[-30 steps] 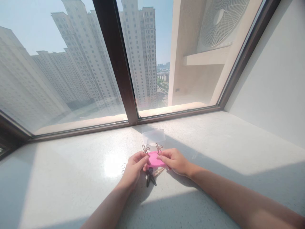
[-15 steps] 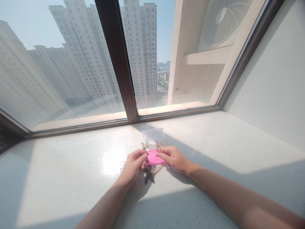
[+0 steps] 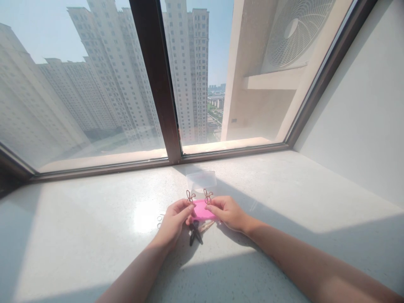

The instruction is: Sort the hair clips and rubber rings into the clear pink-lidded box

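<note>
A copper-coloured bunny-shaped wire piece (image 3: 190, 196) stands up from the pinched fingertips of my left hand (image 3: 175, 216). My right hand (image 3: 230, 213) pinches a matching bunny-shaped wire piece (image 3: 208, 196) by its lower end. The two pieces are side by side, a short gap apart, with their long loops pointing up. Below and between my hands lies a shallow pink tray (image 3: 203, 210); whether my fingers touch its rim, I cannot tell. Just in front of it, black-handled pliers (image 3: 196, 233) rest on the pale surface, next to a thin light-coloured object (image 3: 206, 227) too small to name.
Behind the pink tray lies a clear flat plastic container (image 3: 201, 180). Small thin rings (image 3: 160, 220) are left of my left hand. The speckled white sill (image 3: 94, 235) meets a dark-framed window (image 3: 172, 139) at the back and a white wall (image 3: 356, 109) at right.
The camera view has shifted very slightly. Both hands keep hold of the same wire pieces, and the right one leans a little more to the left.
</note>
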Available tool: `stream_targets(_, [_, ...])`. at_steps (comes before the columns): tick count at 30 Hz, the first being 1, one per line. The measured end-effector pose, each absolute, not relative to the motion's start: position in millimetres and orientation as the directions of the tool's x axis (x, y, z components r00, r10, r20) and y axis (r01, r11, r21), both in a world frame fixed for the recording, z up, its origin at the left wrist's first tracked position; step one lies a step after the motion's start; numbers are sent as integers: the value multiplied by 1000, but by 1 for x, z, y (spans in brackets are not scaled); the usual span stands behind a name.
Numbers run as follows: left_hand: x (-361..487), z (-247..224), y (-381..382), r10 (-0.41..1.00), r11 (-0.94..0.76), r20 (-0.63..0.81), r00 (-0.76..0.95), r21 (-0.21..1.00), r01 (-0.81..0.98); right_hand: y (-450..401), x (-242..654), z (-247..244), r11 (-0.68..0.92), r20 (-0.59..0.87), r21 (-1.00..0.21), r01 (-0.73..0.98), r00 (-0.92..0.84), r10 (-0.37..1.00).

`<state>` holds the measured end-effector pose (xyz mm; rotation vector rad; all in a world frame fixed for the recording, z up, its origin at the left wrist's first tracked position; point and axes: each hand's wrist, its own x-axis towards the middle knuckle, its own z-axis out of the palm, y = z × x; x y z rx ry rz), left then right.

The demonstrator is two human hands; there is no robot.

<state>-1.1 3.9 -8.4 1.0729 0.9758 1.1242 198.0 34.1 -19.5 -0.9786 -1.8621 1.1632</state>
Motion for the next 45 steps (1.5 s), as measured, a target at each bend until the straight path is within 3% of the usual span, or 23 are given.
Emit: stream_targets(45, [0,-4,2,991,65,-43,130,984,-168,35,198,-23,348,206,-905,245,-462,863])
